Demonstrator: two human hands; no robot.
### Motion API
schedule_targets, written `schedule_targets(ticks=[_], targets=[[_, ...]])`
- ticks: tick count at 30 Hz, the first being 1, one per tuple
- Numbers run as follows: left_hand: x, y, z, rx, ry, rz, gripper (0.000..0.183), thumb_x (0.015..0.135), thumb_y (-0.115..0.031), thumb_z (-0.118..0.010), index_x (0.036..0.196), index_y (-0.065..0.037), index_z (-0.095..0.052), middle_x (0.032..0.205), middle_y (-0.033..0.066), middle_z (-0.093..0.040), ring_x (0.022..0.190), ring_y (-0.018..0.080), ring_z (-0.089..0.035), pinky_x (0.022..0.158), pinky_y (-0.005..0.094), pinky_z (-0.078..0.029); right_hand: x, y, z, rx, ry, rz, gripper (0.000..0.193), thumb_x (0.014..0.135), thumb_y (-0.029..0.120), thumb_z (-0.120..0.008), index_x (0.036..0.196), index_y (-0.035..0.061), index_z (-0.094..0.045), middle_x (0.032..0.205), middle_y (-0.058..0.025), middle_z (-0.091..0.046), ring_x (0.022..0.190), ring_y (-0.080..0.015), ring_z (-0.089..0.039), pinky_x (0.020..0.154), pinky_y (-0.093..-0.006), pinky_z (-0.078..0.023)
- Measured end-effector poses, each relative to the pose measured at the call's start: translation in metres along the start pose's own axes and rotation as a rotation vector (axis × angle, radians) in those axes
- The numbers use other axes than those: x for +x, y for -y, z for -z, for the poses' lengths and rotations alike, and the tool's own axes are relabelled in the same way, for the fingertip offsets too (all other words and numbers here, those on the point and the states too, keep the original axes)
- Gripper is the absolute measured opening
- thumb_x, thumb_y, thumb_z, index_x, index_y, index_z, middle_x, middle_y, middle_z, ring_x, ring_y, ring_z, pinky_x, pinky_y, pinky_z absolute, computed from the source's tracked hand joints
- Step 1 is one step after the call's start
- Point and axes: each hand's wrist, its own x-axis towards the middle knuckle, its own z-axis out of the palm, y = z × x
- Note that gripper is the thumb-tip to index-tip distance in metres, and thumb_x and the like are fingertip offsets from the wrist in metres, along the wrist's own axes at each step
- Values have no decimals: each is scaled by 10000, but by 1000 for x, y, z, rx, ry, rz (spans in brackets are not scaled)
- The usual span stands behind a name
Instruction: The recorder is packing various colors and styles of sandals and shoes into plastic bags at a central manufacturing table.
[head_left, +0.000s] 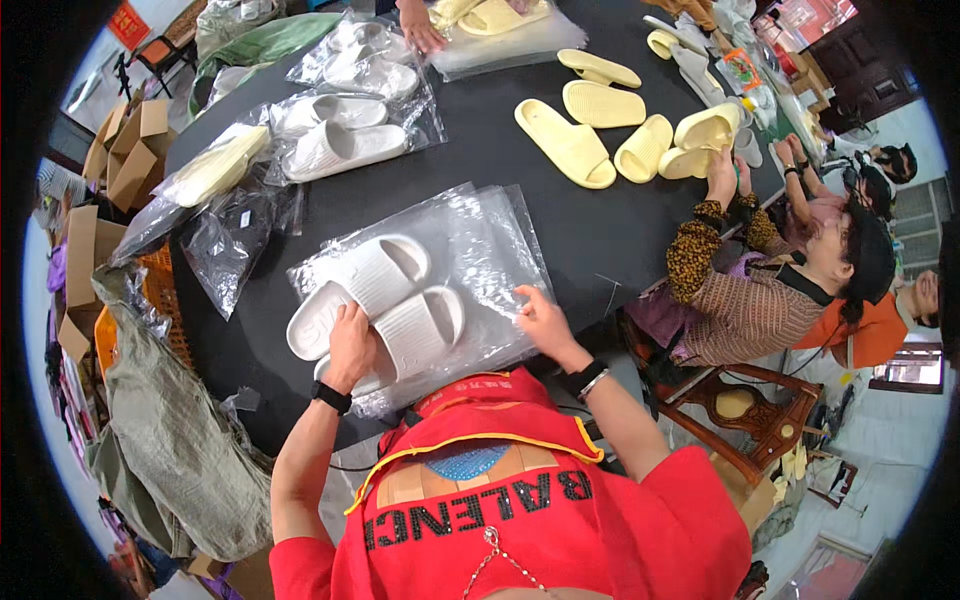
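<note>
A pair of white slide sandals (400, 285) lies side by side, toes up and to the right, on a stack of clear plastic bags (490, 240) in front of me. My left hand (350, 345) is closed round the inner edges of the two sandals near their heels, its fingertips partly hidden. Over the right edge of the bags is my right hand (545, 325), fingers partly bent, with thumb and forefinger apart and nothing visible between them. Each wrist wears a dark band.
Bagged white slides (345, 145) and a bagged yellow pair (218, 165) lie at the back left. Loose yellow slides (565, 140) spread across the back right of the black table (470, 130). A co-worker (760, 290) on the right handles yellow slides. Cardboard boxes (135, 150) stand left.
</note>
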Motion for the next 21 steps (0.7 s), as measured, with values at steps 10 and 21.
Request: schedule_targets(ticks=[10, 21], targets=[[15, -25, -22, -39, 58, -65, 313, 592, 56, -436, 896, 22, -500, 882, 178, -497, 852, 366, -456, 730, 440, -415, 1, -9, 20, -545, -224, -48, 547, 683, 237, -620, 1196, 159, -446, 1226, -87, -454, 1140, -306, -384, 886, -462, -359], [-2, 4, -45, 63, 165, -93, 218, 588, 9, -459, 794, 34, -526, 897, 214, -496, 880, 390, -447, 787, 452, -404, 13, -9, -6, -756, -251, 400, 566, 672, 280, -598, 1194, 101, -471, 1262, -136, -408, 1171, -304, -357, 891, -566, -274]])
